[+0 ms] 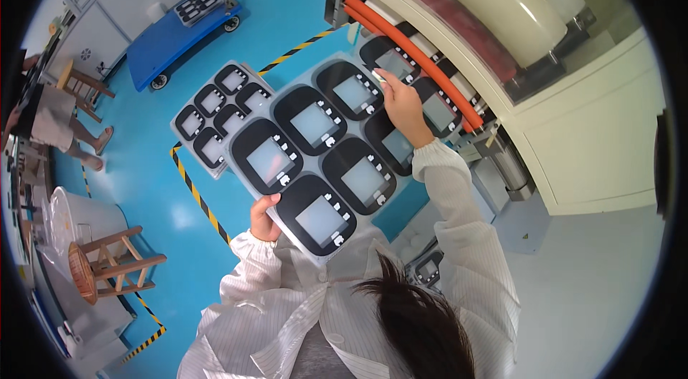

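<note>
A clear plastic sheet printed with several rounded black panels, each with a pale grey window, lies tilted in front of my chest. My left hand is closed on its lower left edge, thumb on top. Over the sheet's far right part, my right hand is closed in a pinch. A small white thing with a dark tip shows at its fingertips; its kind is unclear. More printed panels continue beside this hand, under the orange roller of a cream machine.
Beyond the sheet on the left sits a stack of similar printed sheets. A blue flat trolley carries another sheet. Wooden stools, a white bin and another person's legs are at the left. Striped tape marks the blue floor.
</note>
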Demonstrator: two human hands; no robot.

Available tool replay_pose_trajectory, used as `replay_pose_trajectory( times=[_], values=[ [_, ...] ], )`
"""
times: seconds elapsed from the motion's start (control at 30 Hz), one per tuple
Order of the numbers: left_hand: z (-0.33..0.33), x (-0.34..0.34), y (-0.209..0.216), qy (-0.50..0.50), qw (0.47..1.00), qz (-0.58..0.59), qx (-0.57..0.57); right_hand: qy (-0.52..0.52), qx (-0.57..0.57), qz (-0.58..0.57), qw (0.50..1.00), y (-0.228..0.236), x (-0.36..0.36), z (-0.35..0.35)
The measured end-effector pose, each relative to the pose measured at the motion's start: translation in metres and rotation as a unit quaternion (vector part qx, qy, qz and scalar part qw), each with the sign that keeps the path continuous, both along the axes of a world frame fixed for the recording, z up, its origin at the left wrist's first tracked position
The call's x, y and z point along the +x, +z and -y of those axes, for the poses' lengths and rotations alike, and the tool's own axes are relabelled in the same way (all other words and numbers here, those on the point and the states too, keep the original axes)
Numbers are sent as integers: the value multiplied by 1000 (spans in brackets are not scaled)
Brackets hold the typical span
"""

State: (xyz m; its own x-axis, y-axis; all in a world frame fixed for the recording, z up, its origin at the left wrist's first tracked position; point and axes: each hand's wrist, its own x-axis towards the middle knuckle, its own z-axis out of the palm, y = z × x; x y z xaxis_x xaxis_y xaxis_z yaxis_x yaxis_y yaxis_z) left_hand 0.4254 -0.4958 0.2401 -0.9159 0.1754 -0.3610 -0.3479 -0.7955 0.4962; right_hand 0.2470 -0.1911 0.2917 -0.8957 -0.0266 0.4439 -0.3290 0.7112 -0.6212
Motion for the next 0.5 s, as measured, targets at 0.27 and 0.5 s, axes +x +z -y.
replay_pose_trajectory(
  times=[0.27,0.5],
  values=[
    [26,19,14,17,996,2,-83,-15,126,39,991,-9,-23,55],
    [40,28,8,21,998,-3,-58,10,149,79,986,-5,-26,75]
  ],
)
